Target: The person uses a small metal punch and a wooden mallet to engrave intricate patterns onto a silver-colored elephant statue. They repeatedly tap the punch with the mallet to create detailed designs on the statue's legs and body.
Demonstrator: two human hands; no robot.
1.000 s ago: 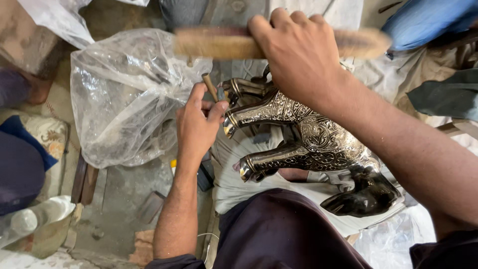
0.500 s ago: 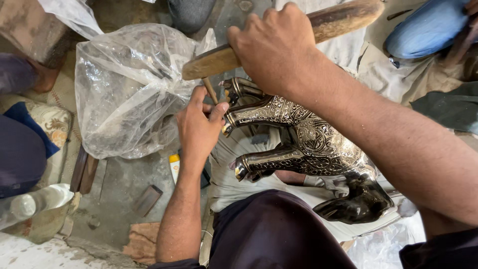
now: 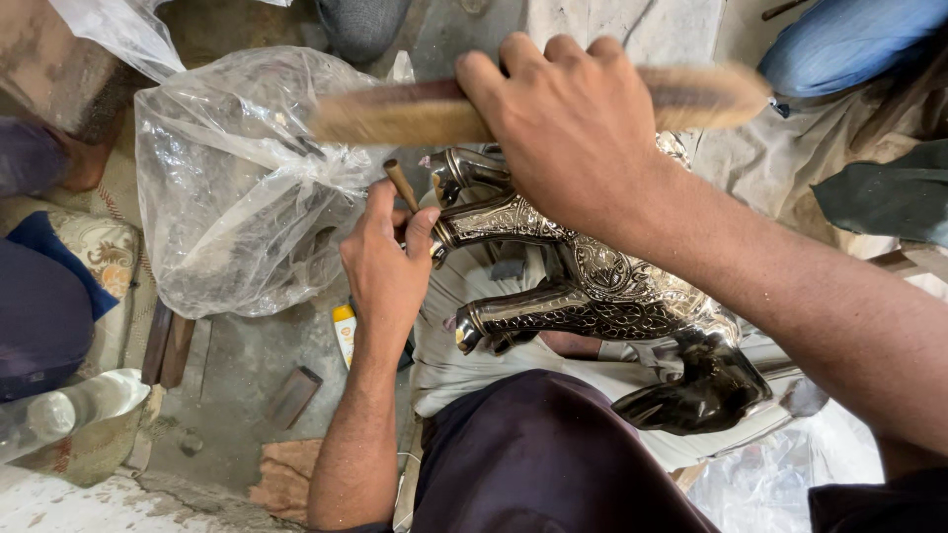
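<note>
A big clear plastic bag (image 3: 237, 188) lies crumpled on the floor, left of the lap. Across that lap rests the engraved metal animal figure (image 3: 592, 286), legs pointing left. Above it, the right hand (image 3: 573, 128) wraps its fingers tight around a wooden stick (image 3: 415, 114). The left hand (image 3: 385, 266) pinches a small chisel (image 3: 400, 185) against a leg.

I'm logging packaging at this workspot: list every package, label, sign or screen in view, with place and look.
Clear plastic bag: crumpled, on the floor beyond the left hand.
Small tube: white with a yellow-orange end, on the floor beside the left wrist.
Clear plastic wrapping: crumpled, bottom right.
No signs or screens show.
</note>
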